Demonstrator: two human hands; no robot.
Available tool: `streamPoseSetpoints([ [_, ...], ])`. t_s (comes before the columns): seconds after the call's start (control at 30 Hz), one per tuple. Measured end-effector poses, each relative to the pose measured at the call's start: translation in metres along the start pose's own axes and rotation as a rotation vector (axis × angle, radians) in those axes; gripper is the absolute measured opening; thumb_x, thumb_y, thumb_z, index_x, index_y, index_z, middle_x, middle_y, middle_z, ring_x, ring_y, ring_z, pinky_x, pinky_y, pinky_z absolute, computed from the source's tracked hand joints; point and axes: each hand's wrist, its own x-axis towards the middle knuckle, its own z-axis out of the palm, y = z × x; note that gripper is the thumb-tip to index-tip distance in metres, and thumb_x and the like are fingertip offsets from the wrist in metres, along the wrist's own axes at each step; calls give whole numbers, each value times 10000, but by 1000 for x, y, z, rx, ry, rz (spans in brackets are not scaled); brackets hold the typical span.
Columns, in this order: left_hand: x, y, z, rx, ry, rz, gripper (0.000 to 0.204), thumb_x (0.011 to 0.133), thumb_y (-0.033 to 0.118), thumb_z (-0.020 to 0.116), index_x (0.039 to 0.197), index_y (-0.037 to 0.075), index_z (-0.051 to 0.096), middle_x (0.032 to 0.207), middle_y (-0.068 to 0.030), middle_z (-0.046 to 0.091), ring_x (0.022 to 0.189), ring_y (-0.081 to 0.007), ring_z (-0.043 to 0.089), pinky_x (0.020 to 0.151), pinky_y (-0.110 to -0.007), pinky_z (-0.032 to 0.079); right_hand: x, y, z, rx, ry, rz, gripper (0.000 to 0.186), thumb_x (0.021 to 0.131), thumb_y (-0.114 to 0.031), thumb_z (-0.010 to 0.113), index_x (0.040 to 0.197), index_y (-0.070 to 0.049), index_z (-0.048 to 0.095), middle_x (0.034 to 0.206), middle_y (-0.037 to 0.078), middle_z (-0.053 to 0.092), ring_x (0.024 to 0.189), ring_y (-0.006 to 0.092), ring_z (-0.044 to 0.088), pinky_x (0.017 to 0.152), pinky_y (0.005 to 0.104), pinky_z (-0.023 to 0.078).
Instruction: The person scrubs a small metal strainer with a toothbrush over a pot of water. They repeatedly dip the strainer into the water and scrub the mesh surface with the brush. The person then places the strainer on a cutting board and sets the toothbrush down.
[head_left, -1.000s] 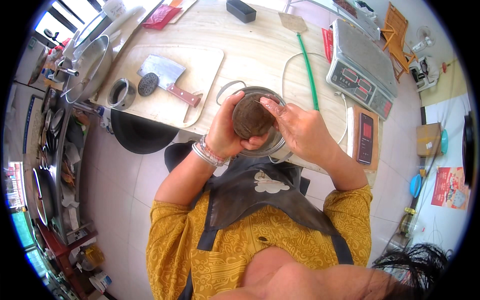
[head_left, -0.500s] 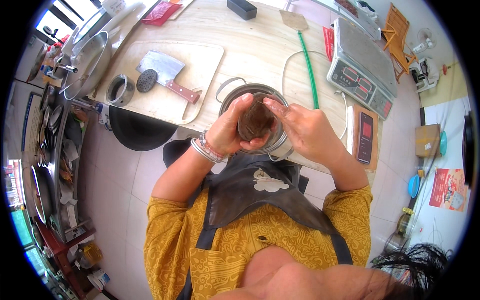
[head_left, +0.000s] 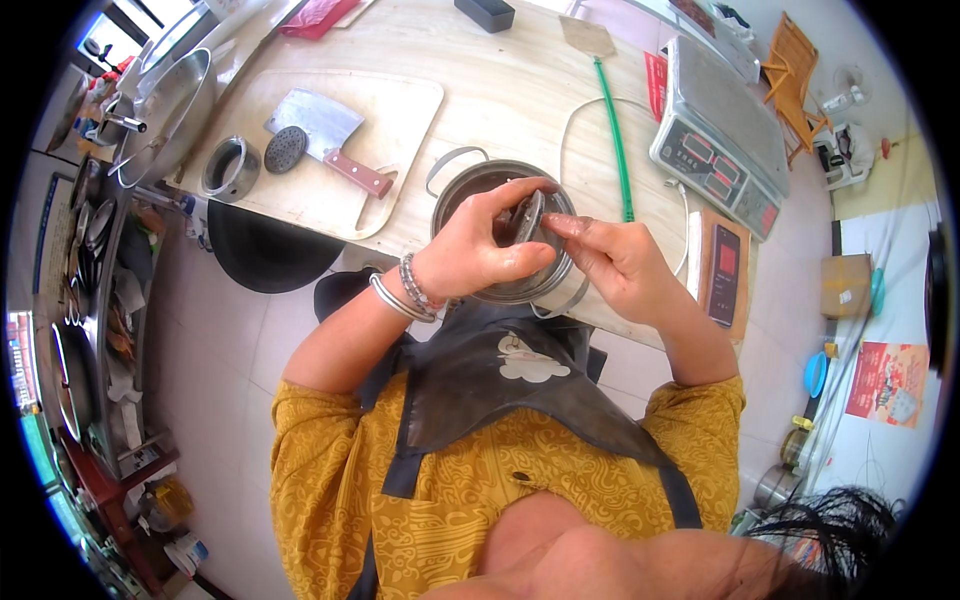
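Observation:
Over a metal pot [head_left: 446, 205] with two loop handles, my left hand [head_left: 475, 240] is curled around a dark, wet, round piece with a greyish rim [head_left: 533, 215]. It is tilted nearly edge-on, and my fingers hide much of it, so its kind is unclear. My right hand [head_left: 622, 262] is closed, its fingertips brown and wet, pressed against the rim from the right. To the left, a cleaver [head_left: 322, 125] with a wooden handle lies on a cutting board [head_left: 405, 110]. Beside it are a perforated black disc [head_left: 286, 150] and a metal ring-shaped cup [head_left: 231, 168].
A green-handled swatter [head_left: 612, 135] lies right of the pot, with a thin white cable around it. Farther right stand a digital scale [head_left: 715, 140] and a phone [head_left: 724, 275]. A large metal bowl [head_left: 180, 115] sits at the left; a black basin [head_left: 270, 250] is below the table edge.
The round piece has turned from its broad brown face to nearly edge-on. My left hand has rolled over it, the back now upward. My right fingertips have moved slightly lower and right.

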Motion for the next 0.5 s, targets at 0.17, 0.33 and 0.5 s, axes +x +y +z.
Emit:
streamPoseSetpoints([
  [0.17, 3, -2, -2, 187, 26, 44, 675, 758, 257, 691, 1351, 1, 494, 1058, -30, 584, 847, -59, 520, 723, -226, 457, -4, 2, -8, 454, -96, 400, 323, 977, -5, 522, 1295, 8, 582, 1029, 57, 673, 842, 103, 587, 767, 239, 493],
  [0.33, 7, -10, 3, 96, 79, 82, 577, 794, 205, 633, 1316, -4, 506, 1005, -52, 583, 810, -68, 537, 693, -234, 466, -2, 4, 0, 263, -28, 250, 373, 974, -23, 511, 1344, -34, 554, 914, 101, 667, 705, 184, 596, 675, 306, 501],
  [0.5, 8, -5, -8, -279, 85, -181, 545, 884, 338, 501, 1289, -27, 511, 887, -86, 595, 521, -111, 461, 462, -219, 351, -10, -2, 0, -377, -7, -68, 514, 891, 18, 541, 1397, -70, 508, 899, 171, 656, 704, 328, 620, 635, 378, 523],
])
